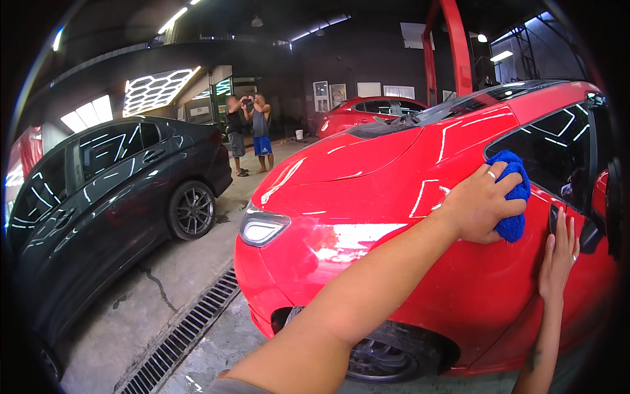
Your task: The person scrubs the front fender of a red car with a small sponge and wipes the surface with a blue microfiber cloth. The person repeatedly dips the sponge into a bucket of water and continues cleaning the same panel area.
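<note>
My left hand point(478, 207) is closed around a blue fluffy cloth point(511, 230), likely microfiber. It presses the cloth against the glossy red car point(394, 262), just below and beside the corner of a dark side window point(548, 154). Lower and to the right, my right hand point(558, 262) rests on the red side panel with its fingers stretched out. Its fingertips reach a small dark part point(554, 220) on the panel, partly covered by them. Nothing shows in that hand. The side of the cloth against the paint is hidden.
A dark grey car point(125, 177) stands at the left. A floor drain grate point(184, 338) runs between the two cars. Two people point(249, 128) stand farther back, near another red car point(374, 108). A red post point(457, 49) rises behind. The red car's wheel point(384, 358) is below my left arm.
</note>
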